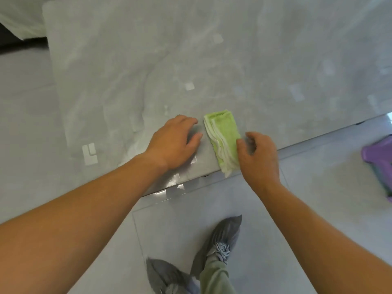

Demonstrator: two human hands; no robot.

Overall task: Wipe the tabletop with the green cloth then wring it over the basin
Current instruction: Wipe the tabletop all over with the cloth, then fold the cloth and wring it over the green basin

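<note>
Head view, single frame.

1. Tabletop: pale grey, glossy, marbled finish with blurred light reflections. It fills the upper part of the view; its near edge runs on a slant from about 7 o'clock up toward 3 o'clock.

2. Green cloth: light green with whitish hems, folded into a narrow layered strip. It lies flat on the tabletop just right of centre, long axis running roughly 11 to 5 o'clock. Its near end reaches the table edge and slightly overhangs it.

3. Left hand: palm down on the tabletop at the cloth's 9 o'clock, fingers loosely spread and gently curved. It grasps nothing; fingertips lie just beside the cloth's left hem, apart from it. Bare forearm enters from the 8 o'clock corner.

4. Right hand: at the cloth's 4 o'clock, over the table edge, back of hand toward the camera. Fingers are curled and partly open, thumb and forefinger at the cloth's right hem. Whether they actually pinch the fabric or merely touch it cannot be told. Bare forearm enters from the 5 o'clock corner.

5. Floor: light grey tile, visible below the table edge and at the left margin.

6. Shoes: two, grey, at 6 o'clock on the floor, with an olive trouser leg above the right-hand one.

7. Purple object: plastic, at 3 o'clock on the floor, cut by the frame edge; identity unclear.
</note>
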